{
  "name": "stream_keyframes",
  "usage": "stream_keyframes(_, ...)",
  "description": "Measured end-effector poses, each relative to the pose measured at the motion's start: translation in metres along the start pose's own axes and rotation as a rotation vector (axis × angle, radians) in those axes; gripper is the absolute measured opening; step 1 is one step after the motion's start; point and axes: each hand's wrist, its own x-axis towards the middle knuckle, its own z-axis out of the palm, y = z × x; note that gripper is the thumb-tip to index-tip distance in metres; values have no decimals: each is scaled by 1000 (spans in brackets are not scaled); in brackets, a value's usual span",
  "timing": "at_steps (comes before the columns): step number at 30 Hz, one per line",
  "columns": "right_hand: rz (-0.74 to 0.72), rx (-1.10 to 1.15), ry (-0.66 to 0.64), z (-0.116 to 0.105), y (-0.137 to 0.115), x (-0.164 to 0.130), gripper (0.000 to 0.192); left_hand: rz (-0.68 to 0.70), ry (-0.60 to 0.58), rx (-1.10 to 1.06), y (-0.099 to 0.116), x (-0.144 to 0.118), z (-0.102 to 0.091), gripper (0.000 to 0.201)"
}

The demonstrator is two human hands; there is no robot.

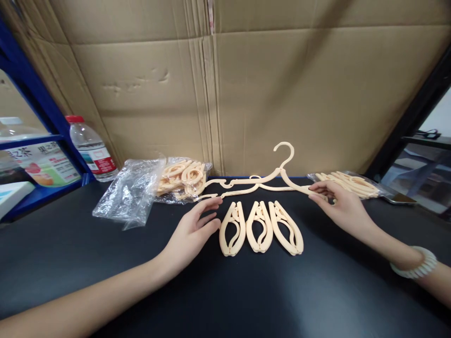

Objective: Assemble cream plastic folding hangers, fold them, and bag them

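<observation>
My right hand (pixel 340 204) pinches the right arm of an unfolded cream plastic hanger (pixel 287 174), whose hook points up. Behind its lower edge lies a second unfolded hanger (pixel 243 191), with only a little of its hook showing. My left hand (pixel 193 232) is open, fingers apart, close to the left end of that second hanger. Its thumb tip comes up beside a folded hanger (pixel 240 234); whether they touch I cannot tell. Two more folded hangers, a middle one (pixel 268 232) and a right one (pixel 296 234), lie in the same row on the black table (pixel 225 300).
A clear bag of folded hangers (pixel 185 178) lies back left, beside a crumpled plastic wrapper (pixel 130 192). Another bagged stack of hangers (pixel 347 183) sits back right by a dark flat object (pixel 400 199). A red-capped bottle (pixel 92 152) stands left; a cardboard wall (pixel 148 94) closes the back.
</observation>
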Motion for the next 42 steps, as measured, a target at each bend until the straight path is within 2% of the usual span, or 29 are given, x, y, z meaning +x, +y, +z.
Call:
stream_keyframes(2, -26, -27, 16, -3, -4, -1, 22, -68, 49, -67, -1, 1, 0, 50)
stream_keyframes(5, -126, -49, -18, -7, -17, -4, 20, -57, 52, -104, 1, -1, -1, 48)
stream_keyframes(7, -215, -23, -74, -8, -28, -9, 16, 36, -22, -16, 4, -5, 0, 45)
stream_keyframes(11, -315, 18, -165, -7, -49, -18, 13, 307, -226, 344, 9, -18, 3, 52)
stream_keyframes(13, -340, 13, -162, -7, -53, -20, 13, 368, -212, 415, 10, -22, 3, 50)
stream_keyframes(15, -377, -5, -138, -8, -53, -19, 14, 342, -131, 375, 11, -22, 3, 41)
stream_keyframes(17, -428, -40, -119, -10, -49, -17, 16, 257, -61, 299, 12, -19, 2, 33)
stream_keyframes(21, -505, -193, -59, -13, -43, -13, 20, 66, -24, 221, 11, -14, 0, 30)
stream_keyframes(26, -468, -445, 62, -17, -42, -18, 17, -29, -26, 143, 8, -13, 2, 35)
stream_keyframes(30, -466, -474, 85, -17, -42, -22, 18, -56, -25, 127, 7, -13, 3, 37)
stream_keyframes(34, -418, -290, 105, -15, -46, -20, 17, -65, -28, 99, 7, -14, 3, 37)
stream_keyframes(37, -283, -65, 103, -14, -49, -17, 22, -81, -38, 38, 7, -13, 4, 38)
stream_keyframes(40, -79, 176, 0, -12, -48, -16, 34, -83, -36, 12, 8, -13, 5, 39)
stream_keyframes(42, 7, 280, -68, -12, -45, -14, 32, -81, -31, 13, 9, -13, 5, 40)
